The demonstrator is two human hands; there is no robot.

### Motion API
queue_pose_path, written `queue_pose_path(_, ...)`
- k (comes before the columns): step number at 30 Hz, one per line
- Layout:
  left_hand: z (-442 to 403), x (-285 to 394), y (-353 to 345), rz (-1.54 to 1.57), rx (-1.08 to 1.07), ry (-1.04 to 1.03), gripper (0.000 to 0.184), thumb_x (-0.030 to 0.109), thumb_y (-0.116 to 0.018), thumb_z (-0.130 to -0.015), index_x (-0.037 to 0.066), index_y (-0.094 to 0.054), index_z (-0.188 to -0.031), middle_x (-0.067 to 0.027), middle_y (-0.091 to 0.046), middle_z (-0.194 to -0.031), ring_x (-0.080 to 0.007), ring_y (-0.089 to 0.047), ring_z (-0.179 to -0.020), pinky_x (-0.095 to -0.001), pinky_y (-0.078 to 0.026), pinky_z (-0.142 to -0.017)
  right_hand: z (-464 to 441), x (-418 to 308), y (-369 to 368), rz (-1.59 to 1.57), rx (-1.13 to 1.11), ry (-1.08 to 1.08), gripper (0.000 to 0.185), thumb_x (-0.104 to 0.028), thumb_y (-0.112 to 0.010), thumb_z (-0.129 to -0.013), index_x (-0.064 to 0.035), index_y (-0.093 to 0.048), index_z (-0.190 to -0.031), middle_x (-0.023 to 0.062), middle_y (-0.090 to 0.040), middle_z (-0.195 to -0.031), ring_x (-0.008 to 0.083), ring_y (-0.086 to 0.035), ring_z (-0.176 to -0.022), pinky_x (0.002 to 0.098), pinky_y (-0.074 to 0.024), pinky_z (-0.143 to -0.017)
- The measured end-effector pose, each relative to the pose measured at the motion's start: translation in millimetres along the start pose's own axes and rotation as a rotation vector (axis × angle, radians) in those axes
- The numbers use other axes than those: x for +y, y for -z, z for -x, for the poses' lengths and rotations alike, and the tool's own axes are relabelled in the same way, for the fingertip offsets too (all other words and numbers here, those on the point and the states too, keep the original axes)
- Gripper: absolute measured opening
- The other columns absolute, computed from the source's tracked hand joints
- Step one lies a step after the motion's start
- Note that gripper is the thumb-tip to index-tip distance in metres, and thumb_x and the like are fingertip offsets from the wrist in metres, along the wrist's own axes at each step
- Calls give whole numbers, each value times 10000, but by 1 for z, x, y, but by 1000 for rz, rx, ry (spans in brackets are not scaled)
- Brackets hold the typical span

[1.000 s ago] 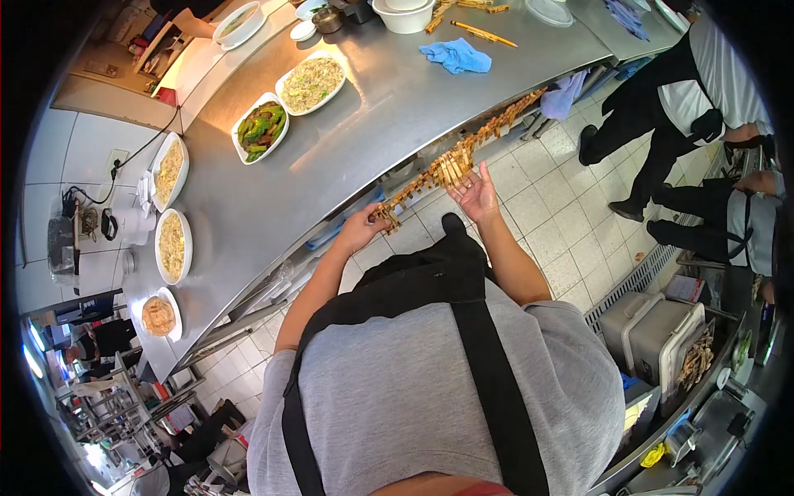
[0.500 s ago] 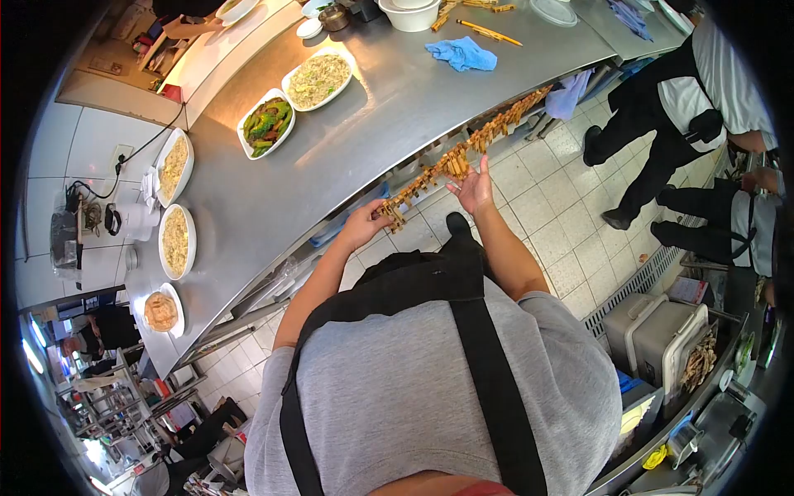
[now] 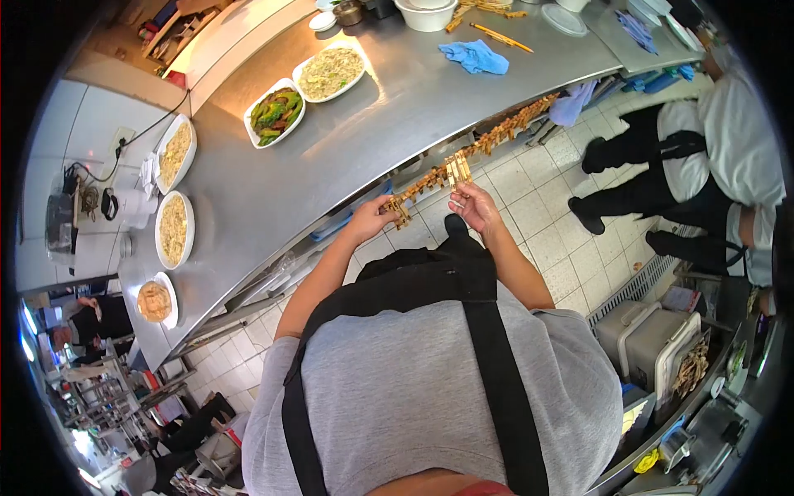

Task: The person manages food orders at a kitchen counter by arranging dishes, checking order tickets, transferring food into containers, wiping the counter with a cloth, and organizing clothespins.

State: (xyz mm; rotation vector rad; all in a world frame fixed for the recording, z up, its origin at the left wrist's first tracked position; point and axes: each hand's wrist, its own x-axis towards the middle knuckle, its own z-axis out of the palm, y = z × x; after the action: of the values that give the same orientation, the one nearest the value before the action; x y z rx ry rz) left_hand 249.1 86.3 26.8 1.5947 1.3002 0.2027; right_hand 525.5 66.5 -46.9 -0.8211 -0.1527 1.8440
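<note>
A long row of wooden clothespins (image 3: 508, 126) runs along the front edge of the steel counter (image 3: 331, 178). At the near end of the row, my left hand (image 3: 372, 220) is closed with its fingertips on a clothespin (image 3: 402, 213). My right hand (image 3: 480, 208) is closed round the lower ends of several clothespins standing side by side (image 3: 457, 169), in front of the row. Whether these are still clipped to the row I cannot tell.
On the counter are dishes of fried rice (image 3: 331, 73), a dish of green vegetables (image 3: 275, 116), a blue cloth (image 3: 474, 57) and white bowls (image 3: 426, 15). Co-workers in black trousers (image 3: 633, 178) stand on the tiled floor at right, near a grey bin (image 3: 637, 335).
My right hand has gone from spread fingers under the row to a closed grip on several clothespins. My left hand stays at the near end. The co-workers at right have shifted.
</note>
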Motion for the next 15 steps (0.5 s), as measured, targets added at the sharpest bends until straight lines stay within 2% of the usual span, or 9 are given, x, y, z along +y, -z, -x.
queue_pose_path(4, 0, -5, -2, 19, 17, -26, 473, 216, -656, -803, 56, -514, -1225, -93, -648, -961, -162, -595, -872, -298, -457, -793, 2, -1, 6, 45, 38, 17, 204, -130, -599, -860, -45, -550, -1039, 48, -606, -849, 165, -605, -741, 368, -537, -715)
queue_pose_path(6, 1, -7, -2, 6, 37, -34, 506, 259, -665, -787, 73, -512, -1231, -112, -650, -947, -188, -603, -859, -315, -464, -775, 13, -7, 4, 167, 100, 19, 239, -129, -593, -860, -14, -540, -1063, 66, -611, -866, 175, -609, -746, 361, -549, -725)
queue_pose_path(8, 4, -2, -5, -68, 59, -43, 540, 314, -667, -773, 91, -509, -1239, -133, -650, -938, -222, -612, -852, -336, -469, -765, 24, -17, 3, 456, 162, -17, 238, -133, -590, -860, -6, -542, -1056, 83, -616, -867, 170, -610, -700, 331, -552, -696)
queue_pose_path(10, 4, -5, -4, -121, 103, -12, 545, 340, -643, -774, 109, -505, -1248, -161, -632, -1009, -263, -610, -900, -364, -468, -793, 31, -27, 16, 720, 201, -36, 207, -114, -587, -850, 5, -556, -1017, 91, -623, -826, 162, -605, -643, 297, -550, -644)
queue_pose_path(12, 4, -3, -1, -179, 166, -17, 551, 351, -618, -778, 112, -496, -1258, -185, -597, -1094, -298, -592, -966, -385, -459, -831, 46, -51, -17, 980, 84, -41, 154, -72, -592, -827, 9, -569, -956, 82, -616, -761, 150, -593, -605, 268, -528, -578)
queue_pose_path(14, 10, 3, -4, -245, 240, -45, 556, 348, -592, -785, 98, -484, -1270, -206, -548, -1193, -325, -560, -1049, -401, -445, -881, 32, -68, -45, 1239, -19, 236, 108, -61, -598, -811, 1, -579, -897, 60, -594, -705, 133, -581, -606, 264, -477, -542)
queue_pose_path(15, 10, 3, -4, -317, 261, -17, 554, 320, -574, -792, 62, -479, -1273, -200, -462, -1307, -340, -492, -1150, -409, -403, -956, 25, -78, -81, 1392, -36, 403, 108, -62, -601, -806, -1, -580, -894, 60, -584, -696, 136, -580, -604, 271, -467, -539)
